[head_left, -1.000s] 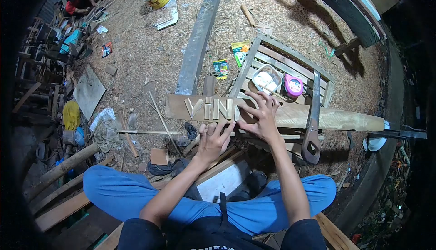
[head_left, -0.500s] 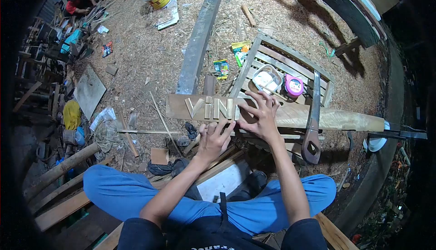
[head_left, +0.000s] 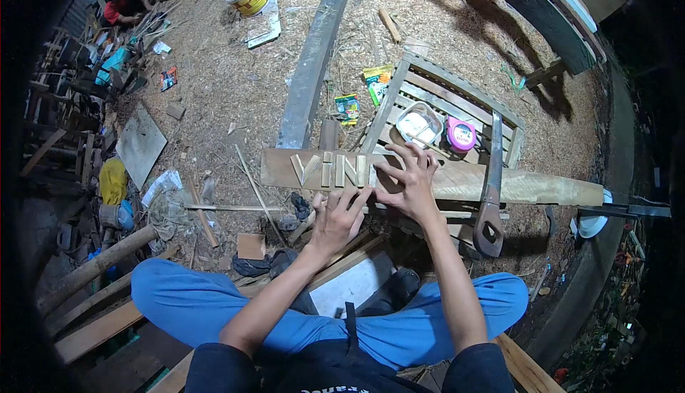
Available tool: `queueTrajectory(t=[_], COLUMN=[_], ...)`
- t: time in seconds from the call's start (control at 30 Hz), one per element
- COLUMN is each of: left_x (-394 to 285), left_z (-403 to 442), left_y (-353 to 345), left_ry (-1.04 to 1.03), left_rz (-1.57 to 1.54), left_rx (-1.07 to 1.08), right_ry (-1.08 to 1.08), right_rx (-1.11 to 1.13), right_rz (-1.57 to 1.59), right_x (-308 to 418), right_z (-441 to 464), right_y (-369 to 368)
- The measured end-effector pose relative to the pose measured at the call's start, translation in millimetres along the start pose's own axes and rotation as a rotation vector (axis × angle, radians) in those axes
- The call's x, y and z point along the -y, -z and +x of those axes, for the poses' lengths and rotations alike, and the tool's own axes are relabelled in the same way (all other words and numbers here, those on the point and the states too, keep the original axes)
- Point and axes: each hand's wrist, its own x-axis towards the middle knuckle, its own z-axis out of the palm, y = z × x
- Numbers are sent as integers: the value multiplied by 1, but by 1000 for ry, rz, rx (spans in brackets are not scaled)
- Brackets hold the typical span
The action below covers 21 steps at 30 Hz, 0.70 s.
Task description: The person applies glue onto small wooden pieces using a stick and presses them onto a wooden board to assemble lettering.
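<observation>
A long wooden board [head_left: 514,184] lies crosswise before me. Thin wooden strips [head_left: 327,169] on its left part form letters that read like "VIN". My right hand [head_left: 410,182] is over the board, its thumb and index finger at the two ends of a small upright wooden strip [head_left: 372,174] right of the N; the other fingers are spread. Below the letters, my left hand [head_left: 338,216] rests at the board's near edge, fingers bent and apart, the index fingertip near the strip's lower end. Whether that fingertip touches the strip, I cannot tell.
A handsaw [head_left: 491,197] lies across the board's right part. Behind stands a slatted wooden piece [head_left: 457,87] with a plastic tub [head_left: 419,123] and a pink tape measure [head_left: 462,134]. A thick beam [head_left: 314,64] lies on shavings. A person in red [head_left: 125,2] crouches far left.
My left hand's fingers have shifted very slightly near the board's lower edge. My right hand and the strips look the same.
</observation>
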Motion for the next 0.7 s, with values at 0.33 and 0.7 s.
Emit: queueTrajectory(t=[0.33,0.7], left_x=[-13,-13], left_z=[3,3], left_y=[0,-4], left_ry=[79,69], left_rz=[80,70], left_rx=[92,96], right_ry=[8,-3], right_rx=[-15,-4], right_rz=[-15,-17], right_x=[4,1], right_z=[1,0], right_y=[2,0])
